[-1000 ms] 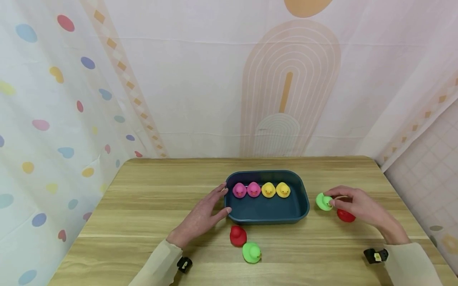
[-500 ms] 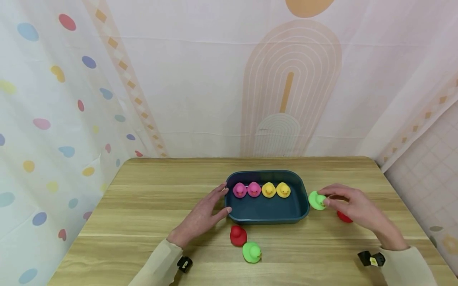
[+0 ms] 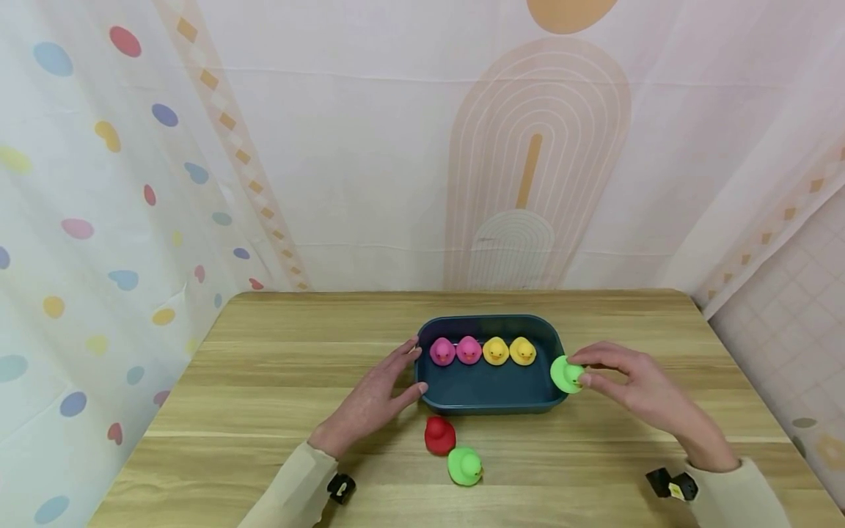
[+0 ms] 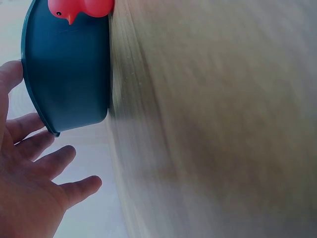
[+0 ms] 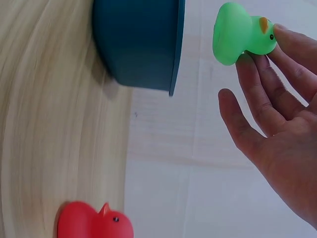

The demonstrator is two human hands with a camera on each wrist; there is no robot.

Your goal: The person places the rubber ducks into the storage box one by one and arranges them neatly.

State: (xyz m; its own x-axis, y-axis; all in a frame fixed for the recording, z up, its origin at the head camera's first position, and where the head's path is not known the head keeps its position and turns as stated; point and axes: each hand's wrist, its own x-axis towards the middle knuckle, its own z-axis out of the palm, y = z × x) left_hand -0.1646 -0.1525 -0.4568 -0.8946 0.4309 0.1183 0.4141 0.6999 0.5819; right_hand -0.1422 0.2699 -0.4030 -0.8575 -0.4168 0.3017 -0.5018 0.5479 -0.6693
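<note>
My right hand (image 3: 637,385) pinches a green rubber duck (image 3: 565,375) by its head between thumb and fingertips. In the right wrist view this duck (image 5: 237,34) is raised above the rim of a dark blue tray (image 3: 488,392); from the head it overlaps the right rim. My left hand (image 3: 372,403) rests against the tray's left end, fingers spread and thumb at the front corner. Inside the tray, two pink ducks (image 3: 455,351) and two yellow ducks (image 3: 509,351) sit in a row towards the back.
In front of the tray, a red duck (image 3: 439,436) and another green duck (image 3: 465,467) lie on the wooden table (image 3: 297,352). A second red duck (image 5: 94,220) shows in the right wrist view; my right hand hides it from the head. A patterned curtain (image 3: 370,147) hangs behind.
My right hand has carried the green duck leftward from the table to the tray's right rim, lifting it. The right-hand red duck has become hidden behind the hand. My left hand stays put.
</note>
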